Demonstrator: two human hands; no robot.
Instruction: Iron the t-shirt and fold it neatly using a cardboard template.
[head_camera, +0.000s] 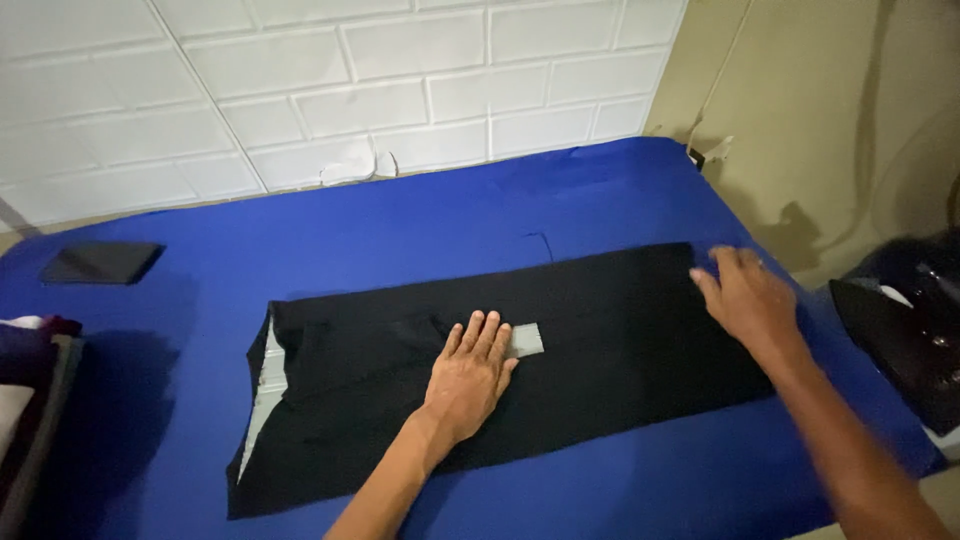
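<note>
Black garment (600, 340) (looks like trousers, folded lengthwise) lies flat across the middle of the blue padded table (400, 230), long axis left-right. Grey lining shows at its left end, plus a small grey tag (527, 340) near centre.

Left hand (470, 375): palm down on the cloth mid-length, fingers straight and close together, tips touching the grey tag. Gripping nothing; reads as a pin to stop the fabric sliding.

Right hand (745, 295): at the garment's right end, upper corner, motion-blurred. Fingers loosely spread and slightly curled over the edge; can't tell if it pinches cloth or just rests on it. Likely pulling that end taut against the pinned middle.

Around it: small dark folded piece (100, 262) at far left of the table, well apart. Stack of other folded clothes (30, 400) at the left edge. Black iron (905, 335) off the right side, near the right forearm. White brick wall (300, 90) behind.
</note>
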